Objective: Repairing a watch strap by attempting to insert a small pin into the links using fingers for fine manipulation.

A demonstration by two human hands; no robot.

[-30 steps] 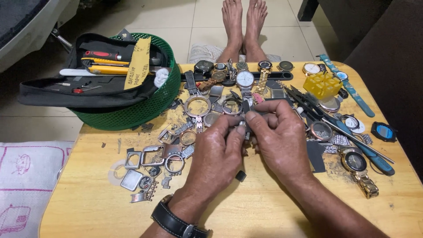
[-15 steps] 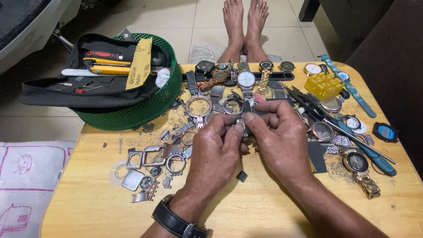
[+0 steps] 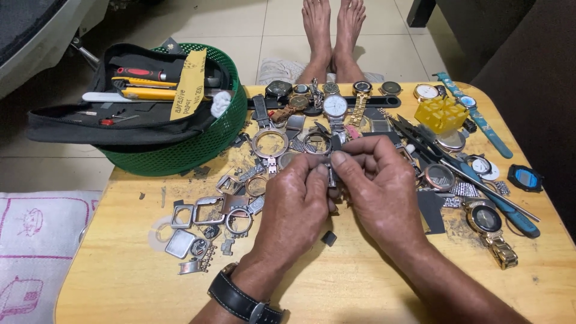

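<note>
Both my hands meet over the middle of the wooden table [image 3: 360,282]. My left hand [image 3: 297,210], with a black strap watch on its wrist [image 3: 240,300], and my right hand [image 3: 381,189] pinch a small metal watch part [image 3: 330,171] between their fingertips. The part is mostly hidden by the fingers. Around them lie empty watch cases [image 3: 204,219], bezels and metal band pieces. A small dark piece [image 3: 329,238] lies on the table just below my hands.
A green mesh basket [image 3: 180,150] at the back left carries an open black tool pouch [image 3: 120,114] with cutters and sandpaper. Several watches [image 3: 335,105] line the far edge, beside a yellow plastic box [image 3: 441,114], a blue-handled tool [image 3: 504,207] and a gold watch [image 3: 489,222]. Bare feet [image 3: 333,30] rest beyond the table.
My hands have stayed in nearly the same place; the fingers have shifted slightly on the small part.
</note>
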